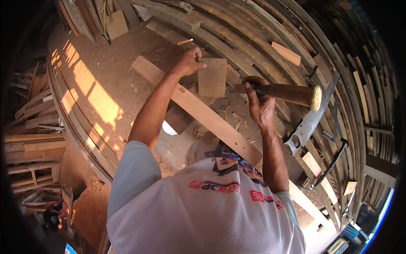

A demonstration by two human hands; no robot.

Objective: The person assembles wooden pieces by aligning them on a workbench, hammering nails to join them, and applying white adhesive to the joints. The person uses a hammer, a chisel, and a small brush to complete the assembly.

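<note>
We see the left hand (189, 60) clamped on the far edge of a small flat board (212, 77), apparently steadying it on the long plank (198, 111). The right hand (259, 103) is wrapped tight around a wooden mallet (292, 93) just right of it. A handsaw (312, 116) lies right. No packages, labels or signs show.

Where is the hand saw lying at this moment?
In the head view the hand saw lies on the right side, on the curved planks, just right of the right hand and its wooden-handled tool.
</note>
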